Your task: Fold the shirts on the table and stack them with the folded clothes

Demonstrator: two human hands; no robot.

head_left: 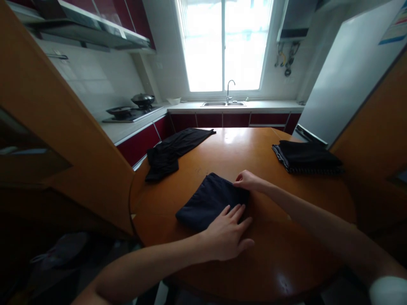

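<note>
A dark navy garment [208, 199], folded into a compact bundle, lies on the wooden table [241, 146] in front of me. Its exact kind cannot be made out. My left hand [229, 232] rests flat over its near right edge, fingers spread. At the far right edge of the bundle, my right hand [249, 181] pinches the cloth between thumb and fingers. Black trousers [178, 148] lie loosely spread at the table's far left. On the right side sits a stack of folded dark cloth [307, 156], apart from both hands.
Behind the table runs a counter with a sink [214, 103] and faucet [228, 91] under a window. Pans [143, 100] stand on the stove [135, 114] at the left. A fridge [346, 72] rises at the right. Wooden panels [63, 127] flank the table.
</note>
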